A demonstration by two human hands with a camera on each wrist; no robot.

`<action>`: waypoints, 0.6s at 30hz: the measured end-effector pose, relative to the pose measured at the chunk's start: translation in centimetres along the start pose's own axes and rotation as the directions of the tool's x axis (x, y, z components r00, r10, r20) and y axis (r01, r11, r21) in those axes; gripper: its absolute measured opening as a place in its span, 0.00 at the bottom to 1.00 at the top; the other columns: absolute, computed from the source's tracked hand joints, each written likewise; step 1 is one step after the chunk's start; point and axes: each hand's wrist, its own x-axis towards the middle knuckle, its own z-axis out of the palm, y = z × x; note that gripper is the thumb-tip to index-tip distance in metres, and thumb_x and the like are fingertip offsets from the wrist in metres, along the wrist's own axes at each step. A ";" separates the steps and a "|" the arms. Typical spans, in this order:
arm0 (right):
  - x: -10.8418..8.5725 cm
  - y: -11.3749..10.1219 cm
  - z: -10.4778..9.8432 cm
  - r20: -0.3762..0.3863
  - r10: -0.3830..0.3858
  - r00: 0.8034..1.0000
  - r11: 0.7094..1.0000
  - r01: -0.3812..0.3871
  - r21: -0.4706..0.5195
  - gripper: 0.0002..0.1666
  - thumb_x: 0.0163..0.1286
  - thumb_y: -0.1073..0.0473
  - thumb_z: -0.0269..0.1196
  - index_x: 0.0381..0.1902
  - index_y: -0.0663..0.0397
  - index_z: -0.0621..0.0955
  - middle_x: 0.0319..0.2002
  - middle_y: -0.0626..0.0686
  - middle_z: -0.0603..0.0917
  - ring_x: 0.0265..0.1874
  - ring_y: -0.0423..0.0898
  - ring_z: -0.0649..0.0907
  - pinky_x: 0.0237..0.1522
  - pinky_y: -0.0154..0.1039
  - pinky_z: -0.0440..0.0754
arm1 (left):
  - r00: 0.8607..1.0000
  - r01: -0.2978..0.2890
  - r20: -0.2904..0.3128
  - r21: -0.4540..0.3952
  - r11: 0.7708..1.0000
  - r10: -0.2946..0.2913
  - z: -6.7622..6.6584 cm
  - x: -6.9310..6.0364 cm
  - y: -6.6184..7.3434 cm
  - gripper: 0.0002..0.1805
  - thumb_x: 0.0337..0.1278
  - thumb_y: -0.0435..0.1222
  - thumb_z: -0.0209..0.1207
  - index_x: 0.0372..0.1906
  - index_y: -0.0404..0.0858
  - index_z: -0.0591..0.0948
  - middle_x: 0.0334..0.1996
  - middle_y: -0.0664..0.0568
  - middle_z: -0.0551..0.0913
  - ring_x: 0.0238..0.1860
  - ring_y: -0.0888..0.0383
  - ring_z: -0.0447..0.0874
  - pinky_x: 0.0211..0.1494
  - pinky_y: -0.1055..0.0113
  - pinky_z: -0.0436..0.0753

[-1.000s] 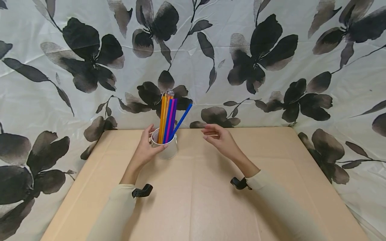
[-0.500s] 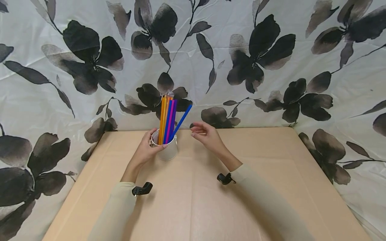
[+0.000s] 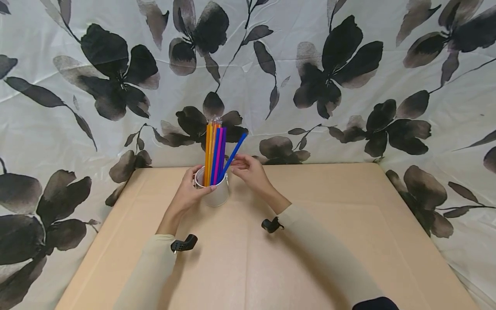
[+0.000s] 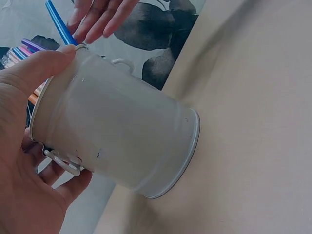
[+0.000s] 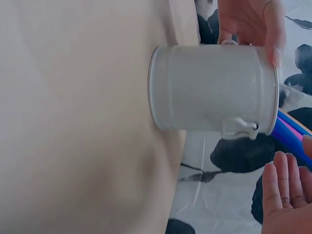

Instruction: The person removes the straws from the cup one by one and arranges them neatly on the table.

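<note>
A white metal pail [image 4: 117, 117] with small side handles stands near the table's far edge. Several slim coloured pens, orange, pink, purple and blue [image 3: 215, 150], rise from it, and one blue pen [image 3: 234, 153] leans out to the right. My left hand [image 3: 184, 191] grips the pail by its left side, thumb at the rim and fingers behind, near a handle. My right hand [image 3: 249, 172] is just right of the leaning blue pen, its fingers [image 5: 283, 178] extended and loosely spread. Whether the fingertips touch that pen is hard to tell.
The pail stands on a light tan table [image 3: 248, 249] with a faint crease down its middle. Behind it hangs a white cloth [image 3: 263, 94] with dark flower prints. A dark rounded thing [image 3: 375, 303] shows at the bottom edge by the right sleeve.
My right hand has moved left, from well off the pail to beside the leaning blue pen. My left hand and the pail have stayed in place.
</note>
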 end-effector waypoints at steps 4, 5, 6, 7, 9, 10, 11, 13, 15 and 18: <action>0.4 0.0 0.8 -0.008 0.023 1.000 0.999 -0.023 -0.030 0.21 0.69 0.61 0.69 0.58 0.59 0.80 0.49 0.58 0.86 0.46 0.49 0.87 0.52 0.39 0.86 | 1.000 -0.014 0.013 -0.017 1.000 0.014 0.0 0.2 0.0 0.55 0.53 0.46 0.75 0.79 0.41 0.52 0.77 0.42 0.54 0.78 0.42 0.52 0.79 0.40 0.53; 0.4 0.0 1.0 -0.009 0.030 0.999 0.999 -0.031 -0.037 0.20 0.69 0.60 0.69 0.57 0.58 0.80 0.48 0.57 0.86 0.46 0.49 0.87 0.52 0.39 0.86 | 1.000 -0.013 0.014 -0.020 1.000 0.013 0.0 0.2 -0.1 0.55 0.53 0.45 0.74 0.79 0.41 0.52 0.77 0.42 0.54 0.78 0.42 0.52 0.79 0.40 0.53; 0.4 0.1 1.1 -0.011 0.036 0.999 0.998 -0.036 -0.045 0.19 0.69 0.59 0.69 0.56 0.58 0.81 0.47 0.56 0.86 0.45 0.48 0.87 0.51 0.38 0.86 | 1.000 -0.013 0.016 -0.019 1.000 0.013 0.1 0.3 -0.1 0.55 0.54 0.45 0.74 0.79 0.41 0.52 0.77 0.41 0.54 0.78 0.41 0.52 0.79 0.40 0.53; 0.4 0.2 1.2 -0.012 0.042 0.999 0.998 -0.043 -0.052 0.18 0.69 0.59 0.69 0.55 0.58 0.81 0.46 0.55 0.86 0.44 0.47 0.87 0.51 0.38 0.86 | 1.000 -0.010 0.017 -0.018 1.000 0.010 0.1 0.3 -0.1 0.55 0.54 0.45 0.74 0.79 0.41 0.51 0.76 0.41 0.54 0.78 0.41 0.53 0.79 0.40 0.54; 0.5 0.3 1.4 -0.013 0.048 0.999 0.997 -0.048 -0.053 0.17 0.69 0.59 0.69 0.53 0.58 0.82 0.45 0.54 0.87 0.44 0.47 0.87 0.51 0.38 0.86 | 1.000 -0.009 0.019 -0.018 1.000 0.010 0.2 0.3 -0.1 0.55 0.54 0.45 0.74 0.79 0.42 0.51 0.76 0.41 0.54 0.78 0.41 0.54 0.79 0.41 0.55; 0.5 0.4 1.4 -0.012 0.050 0.999 0.998 -0.050 -0.048 0.16 0.69 0.59 0.69 0.52 0.59 0.82 0.45 0.54 0.87 0.43 0.47 0.87 0.51 0.38 0.86 | 1.000 -0.006 0.022 -0.016 1.000 0.006 0.2 0.2 0.0 0.55 0.55 0.45 0.73 0.79 0.42 0.51 0.76 0.41 0.54 0.78 0.41 0.54 0.79 0.40 0.55; 0.5 0.4 1.4 -0.013 0.052 0.999 0.998 -0.053 -0.045 0.16 0.69 0.59 0.69 0.51 0.59 0.82 0.45 0.54 0.87 0.43 0.47 0.87 0.51 0.38 0.86 | 1.000 0.004 0.029 -0.018 1.000 -0.004 0.1 0.0 0.5 0.54 0.56 0.43 0.73 0.79 0.41 0.50 0.77 0.40 0.53 0.78 0.40 0.53 0.79 0.40 0.55; 0.5 0.4 1.4 -0.010 0.051 0.999 0.998 -0.052 -0.037 0.16 0.69 0.58 0.69 0.52 0.60 0.82 0.45 0.54 0.87 0.43 0.47 0.87 0.51 0.38 0.86 | 1.000 0.006 0.028 -0.019 1.000 -0.005 0.1 0.0 0.5 0.54 0.56 0.44 0.73 0.79 0.42 0.50 0.76 0.40 0.54 0.78 0.41 0.54 0.79 0.41 0.55; 0.4 0.3 1.3 -0.005 0.043 0.999 0.999 -0.043 -0.024 0.16 0.70 0.58 0.68 0.52 0.60 0.83 0.45 0.54 0.87 0.43 0.47 0.87 0.52 0.38 0.86 | 1.000 0.007 0.026 -0.023 1.000 -0.007 0.1 -0.1 0.6 0.54 0.55 0.44 0.73 0.79 0.42 0.51 0.76 0.41 0.54 0.77 0.41 0.55 0.79 0.41 0.56; 0.5 0.0 1.0 0.005 0.015 1.000 1.000 -0.015 0.008 0.15 0.70 0.59 0.68 0.52 0.60 0.83 0.45 0.55 0.87 0.45 0.52 0.87 0.52 0.38 0.85 | 1.000 -0.001 0.011 -0.017 1.000 0.001 0.1 0.0 0.1 0.55 0.53 0.46 0.74 0.79 0.43 0.52 0.75 0.42 0.55 0.77 0.42 0.56 0.78 0.41 0.57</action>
